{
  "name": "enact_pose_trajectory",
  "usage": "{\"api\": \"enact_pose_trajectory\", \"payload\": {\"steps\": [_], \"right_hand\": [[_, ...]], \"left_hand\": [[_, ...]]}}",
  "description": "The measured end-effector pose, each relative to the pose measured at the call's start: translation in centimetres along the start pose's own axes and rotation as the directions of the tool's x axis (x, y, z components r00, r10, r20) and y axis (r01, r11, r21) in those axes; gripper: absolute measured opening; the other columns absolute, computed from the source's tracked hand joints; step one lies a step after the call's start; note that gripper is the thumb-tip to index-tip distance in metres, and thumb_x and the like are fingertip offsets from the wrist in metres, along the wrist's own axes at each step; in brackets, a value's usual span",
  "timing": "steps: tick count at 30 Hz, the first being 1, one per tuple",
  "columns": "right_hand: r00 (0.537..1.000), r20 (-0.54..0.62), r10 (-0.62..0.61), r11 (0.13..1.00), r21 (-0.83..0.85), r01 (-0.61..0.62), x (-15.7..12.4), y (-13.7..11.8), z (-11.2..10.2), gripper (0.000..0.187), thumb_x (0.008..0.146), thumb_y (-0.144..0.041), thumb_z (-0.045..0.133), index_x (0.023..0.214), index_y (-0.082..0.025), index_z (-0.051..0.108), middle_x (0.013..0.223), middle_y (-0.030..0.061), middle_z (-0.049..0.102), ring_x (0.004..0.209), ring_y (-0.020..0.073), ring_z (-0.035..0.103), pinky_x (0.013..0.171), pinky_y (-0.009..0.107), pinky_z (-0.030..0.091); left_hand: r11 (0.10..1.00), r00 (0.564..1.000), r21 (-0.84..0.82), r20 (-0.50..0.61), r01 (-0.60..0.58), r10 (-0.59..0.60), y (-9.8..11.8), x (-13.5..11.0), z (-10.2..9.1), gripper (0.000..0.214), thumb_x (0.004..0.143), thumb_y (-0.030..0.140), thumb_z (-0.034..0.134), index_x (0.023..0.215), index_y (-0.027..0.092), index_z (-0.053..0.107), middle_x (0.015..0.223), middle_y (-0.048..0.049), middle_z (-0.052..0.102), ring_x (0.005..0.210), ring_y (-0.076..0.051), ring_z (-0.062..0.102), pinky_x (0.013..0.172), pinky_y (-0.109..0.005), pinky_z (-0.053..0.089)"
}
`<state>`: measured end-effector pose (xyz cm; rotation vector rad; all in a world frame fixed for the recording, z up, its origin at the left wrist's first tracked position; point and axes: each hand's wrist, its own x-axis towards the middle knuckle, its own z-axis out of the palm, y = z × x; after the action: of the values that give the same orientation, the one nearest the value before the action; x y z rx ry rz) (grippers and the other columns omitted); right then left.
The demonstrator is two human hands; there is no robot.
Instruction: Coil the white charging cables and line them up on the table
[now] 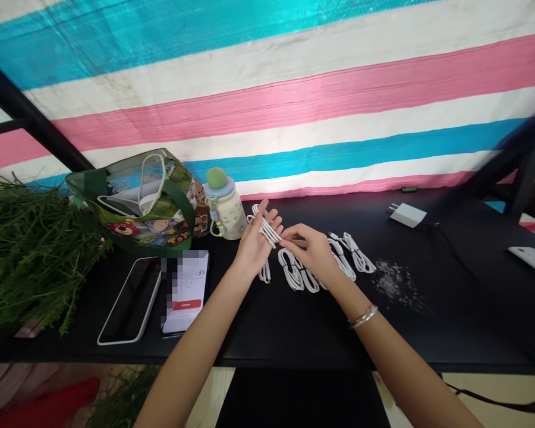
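A folded white cable [270, 232] lies across the upturned palm of my left hand [256, 246], with the thumb over it and the fingers loosely curled. At the lower right end of that bundle, my right hand [310, 249] pinches the cable between thumb and fingertips. Below and around my right hand, several tied white cable bundles [290, 270] rest in a row, some partly hidden by it. One more of the bundles [359, 252] lies at the row's right end. Another white cable [264, 272] shows partly beneath my left hand.
On the black table [294, 339] stand a bottle [232, 217] and a green clear bag [160, 220]. Two phones [131, 300] lie left, beside green foliage [31, 255]. Rightward are pale crumbs [395, 282], a white charger [409, 214] and a white remote [532, 260].
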<state>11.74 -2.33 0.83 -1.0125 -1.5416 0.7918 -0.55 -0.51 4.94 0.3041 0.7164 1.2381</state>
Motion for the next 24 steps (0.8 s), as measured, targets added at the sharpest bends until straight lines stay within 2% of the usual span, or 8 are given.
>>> {"api": "enact_pose_trajectory", "payload": {"steps": [5,9,15,24], "right_hand": [[1.0,-0.003,0.002,1.0,-0.016,-0.002,-0.03,-0.02,0.02,0.02,0.075,-0.04,0.066,0.068,-0.023,0.059,0.07,0.0012,0.06,0.068,0.0174,0.059,0.068,0.037,0.058],[1.0,0.023,0.002,1.0,-0.028,-0.001,-0.02,0.09,-0.1,0.02,0.078,-0.04,0.063,0.069,-0.023,0.059,0.072,0.0022,0.06,0.071,0.0185,0.06,0.07,0.037,0.057],[0.995,0.078,-0.063,0.991,-0.116,0.072,0.09,0.6,-0.32,0.017,0.082,-0.035,0.057,0.071,-0.022,0.06,0.071,0.0023,0.058,0.068,0.0178,0.058,0.068,0.034,0.054],[0.989,0.048,-0.143,0.974,-0.172,0.149,-0.09,0.72,0.03,0.008,0.08,-0.025,0.059,0.073,-0.022,0.058,0.069,0.0012,0.057,0.065,0.0163,0.057,0.061,0.029,0.052]], "left_hand": [[1.0,1.0,0.018,0.007,0.014,-0.014,-0.15,-0.03,-0.07,0.035,0.097,0.017,0.04,0.127,0.028,0.055,0.076,0.0024,0.066,0.066,-0.007,0.064,0.078,-0.019,0.049],[0.999,1.0,0.034,0.009,0.027,-0.027,-0.08,-0.1,0.04,0.035,0.096,0.016,0.041,0.125,0.026,0.057,0.078,0.0017,0.067,0.069,-0.008,0.064,0.082,-0.02,0.049],[0.997,1.0,0.073,0.029,0.0,-0.002,-0.07,-0.18,0.09,0.035,0.095,0.013,0.041,0.125,0.021,0.057,0.079,0.0003,0.068,0.071,-0.008,0.064,0.087,-0.021,0.047],[0.998,1.0,0.06,0.002,-0.024,0.024,-0.16,-0.1,-0.04,0.041,0.095,0.015,0.042,0.134,0.026,0.05,0.079,0.0017,0.068,0.079,-0.009,0.066,0.096,-0.024,0.044]]}}
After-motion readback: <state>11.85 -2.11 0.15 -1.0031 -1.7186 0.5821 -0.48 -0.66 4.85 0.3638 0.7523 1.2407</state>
